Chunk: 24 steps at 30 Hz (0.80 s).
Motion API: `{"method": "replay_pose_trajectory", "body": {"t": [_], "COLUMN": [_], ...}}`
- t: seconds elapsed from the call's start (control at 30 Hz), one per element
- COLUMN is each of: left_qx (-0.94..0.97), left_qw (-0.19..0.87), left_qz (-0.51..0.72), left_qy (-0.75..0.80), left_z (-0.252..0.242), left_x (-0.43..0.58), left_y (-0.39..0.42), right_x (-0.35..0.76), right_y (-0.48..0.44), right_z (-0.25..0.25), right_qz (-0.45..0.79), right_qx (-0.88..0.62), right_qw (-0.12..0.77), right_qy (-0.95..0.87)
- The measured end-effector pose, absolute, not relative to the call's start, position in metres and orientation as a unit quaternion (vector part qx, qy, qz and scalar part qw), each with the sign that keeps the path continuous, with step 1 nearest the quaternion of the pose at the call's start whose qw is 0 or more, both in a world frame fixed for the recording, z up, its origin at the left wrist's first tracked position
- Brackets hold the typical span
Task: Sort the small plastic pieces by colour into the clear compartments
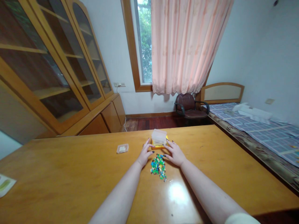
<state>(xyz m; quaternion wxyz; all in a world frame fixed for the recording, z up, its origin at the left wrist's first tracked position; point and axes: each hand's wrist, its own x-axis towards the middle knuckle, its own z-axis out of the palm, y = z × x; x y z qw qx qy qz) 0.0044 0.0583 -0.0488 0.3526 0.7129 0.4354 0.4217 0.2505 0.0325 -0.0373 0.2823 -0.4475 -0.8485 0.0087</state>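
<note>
A heap of tiny toy bricks point(158, 165) in green, blue, white and brown lies loose on the wooden table, between my forearms. Just beyond it sits a flat yellow object point(159, 147), possibly a box or booklet, with a translucent plastic box point(159, 136) on top. My left hand point(144, 155) is beside the near left corner of the yellow object, fingers spread, thumb pointing toward the bricks. On the other side my right hand point(175, 154) has its fingers spread at the near right corner, its thumb close to the heap's top edge. Whether the fingertips touch the yellow object I cannot tell.
A small clear plastic box point(122, 148) with something pale inside stands left of my hands. At the table's left edge lies a white and green item point(6, 185). Beyond the table are a brown armchair point(190, 107) and a bed point(257, 124).
</note>
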Motion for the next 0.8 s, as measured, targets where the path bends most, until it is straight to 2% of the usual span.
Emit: {"method": "replay_pose_trajectory", "body": {"t": [0.2, 0.8], "left_qx": [0.677, 0.714], "left_qw": [0.413, 0.377], "left_qz": [0.467, 0.447], "left_qy": [0.391, 0.385], "left_z": [-0.0461, -0.0462], "left_x": [0.0012, 0.0051], "left_y": [0.0591, 0.0529], "right_x": [0.2515, 0.2519], "right_y": [0.0313, 0.033], "right_z": [-0.0364, -0.0397], "right_qz": [0.032, 0.035], "right_qx": [-0.461, -0.46], "right_qw": [0.292, 0.304], "right_qy": [-0.837, -0.833]}}
